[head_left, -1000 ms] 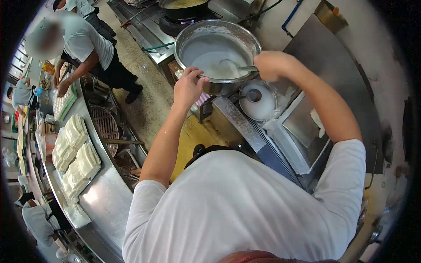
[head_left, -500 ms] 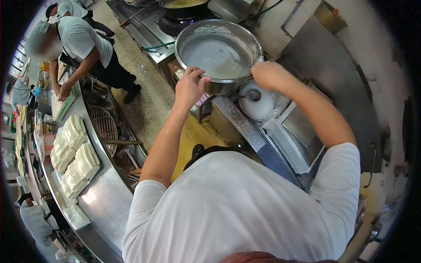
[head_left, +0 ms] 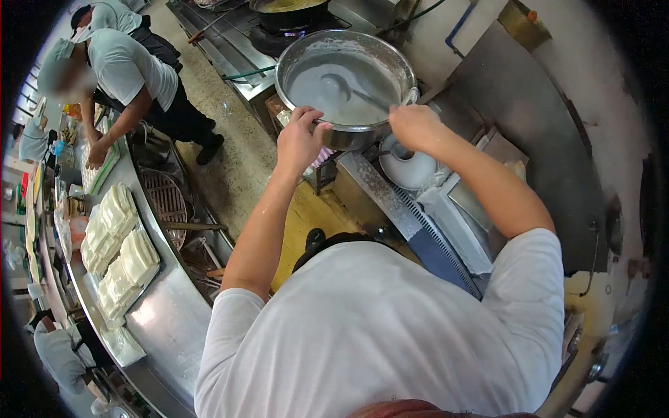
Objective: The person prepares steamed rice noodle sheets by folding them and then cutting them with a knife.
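Note:
A large metal bowl (head_left: 350, 138) holds a thin, whitish liquid (head_left: 306, 87), with pale residue along its inner wall. My left hand (head_left: 302, 136) grips the near-left rim, thumb and fingers closed over the edge. At the near-right rim, my right hand (head_left: 416, 127) is closed around the handle of a ladle (head_left: 369, 100). The round head of the ladle lies in the liquid near the middle of the bowl. Just below my right hand stands a smaller round container (head_left: 406, 174) with white contents and a greyish utensil partly hidden in it.
Left of me, a steel counter (head_left: 178, 320) carries stacked pale slabs in plastic (head_left: 129, 268). A co-worker (head_left: 132, 70) leans over its far end. Beyond the bowl sits a wok (head_left: 289, 15) on a burner. A white-lined tray (head_left: 456, 223) lies to the right.
My right hand has moved slightly left and down, and the ladle's head now shows farther left in the liquid. My left hand stays on the rim.

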